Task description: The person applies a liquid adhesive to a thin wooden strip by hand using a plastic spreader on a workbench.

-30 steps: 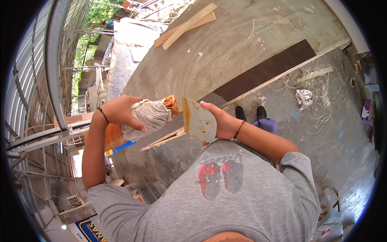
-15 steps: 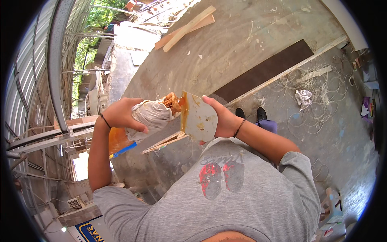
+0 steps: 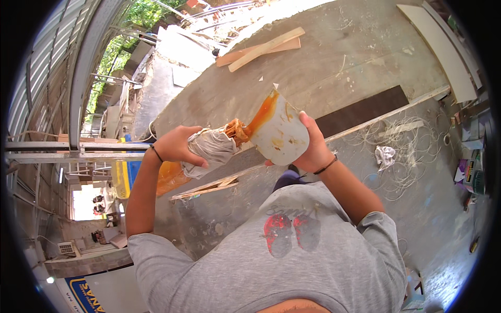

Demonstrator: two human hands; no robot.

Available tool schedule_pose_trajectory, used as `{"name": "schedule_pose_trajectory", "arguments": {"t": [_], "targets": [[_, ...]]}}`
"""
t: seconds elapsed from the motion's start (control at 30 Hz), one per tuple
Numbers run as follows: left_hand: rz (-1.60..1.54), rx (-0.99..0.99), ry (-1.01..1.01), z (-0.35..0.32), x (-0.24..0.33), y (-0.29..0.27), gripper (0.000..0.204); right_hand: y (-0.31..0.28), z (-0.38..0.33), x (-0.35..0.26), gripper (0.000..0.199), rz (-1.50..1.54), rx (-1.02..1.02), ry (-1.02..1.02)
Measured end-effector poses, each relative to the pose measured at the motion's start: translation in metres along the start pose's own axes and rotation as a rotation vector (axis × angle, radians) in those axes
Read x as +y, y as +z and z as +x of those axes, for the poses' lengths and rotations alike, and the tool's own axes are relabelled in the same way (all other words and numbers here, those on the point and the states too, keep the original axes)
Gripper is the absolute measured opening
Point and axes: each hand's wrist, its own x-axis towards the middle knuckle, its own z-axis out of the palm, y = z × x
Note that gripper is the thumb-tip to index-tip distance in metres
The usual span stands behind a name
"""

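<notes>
My left hand [image 3: 180, 147] is closed around a bunched whitish rag [image 3: 209, 148], whose far end is soaked orange-brown and crumpled. In my right hand [image 3: 314, 143] is a pale grey cut-off container [image 3: 282, 133], gripped by its rounded end. It is tilted, with orange-brown liquid along its left edge and stains on its outside. That edge meets or nearly touches the rag's stained end; the exact contact is hard to tell. Behind and below my left hand shows a glossy orange-brown surface [image 3: 169, 177].
Two crossed wooden boards [image 3: 266, 49] lie on the concrete floor ahead. A long dark brown panel [image 3: 365, 110] lies to the right, near tangled pale strands [image 3: 404, 151] and a crumpled white cloth [image 3: 385, 156]. A metal beam [image 3: 83, 78] rises at left. Pale boards [image 3: 438, 49] stand far right.
The container has tipped, its upper edge now higher, and the orange liquid has spread along its left edge. Both hands sit slightly farther right in view; the view itself has shifted.
</notes>
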Motion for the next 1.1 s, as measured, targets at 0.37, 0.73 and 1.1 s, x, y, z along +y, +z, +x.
{"name": "schedule_pose_trajectory", "arguments": {"t": [0.37,0.73,1.1], "targets": [[-0.145,0.223,0.261,0.019,-0.1,0.023,0.074,0.012,0.039,0.038,0.088,-0.345,0.038,-0.363],[-0.168,0.457,0.42,0.052,-0.204,0.055,0.077,0.056,0.077,0.121,0.092,-0.109,-0.095,-0.46],[-0.718,0.969,0.439,0.094,-0.319,0.076,0.061,0.06,0.006,0.135,0.089,-0.276,0.315,-0.812]]}}
